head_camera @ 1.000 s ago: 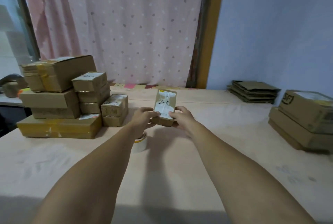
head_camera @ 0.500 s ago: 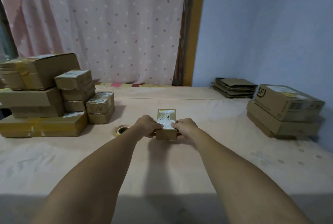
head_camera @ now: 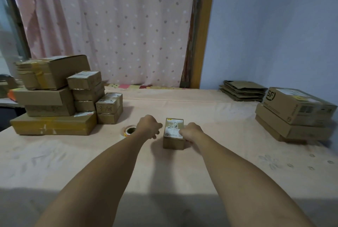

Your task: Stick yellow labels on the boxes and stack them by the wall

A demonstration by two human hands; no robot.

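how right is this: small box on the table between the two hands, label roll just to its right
Wrong on one point: the head view shows the label roll to the left of the small box, past the left hand. The box is on the table between the hands.

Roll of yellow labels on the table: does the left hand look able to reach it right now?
Probably yes. The left hand is off the small brown cardboard box and sits right beside the roll of yellow labels, with nothing between them.
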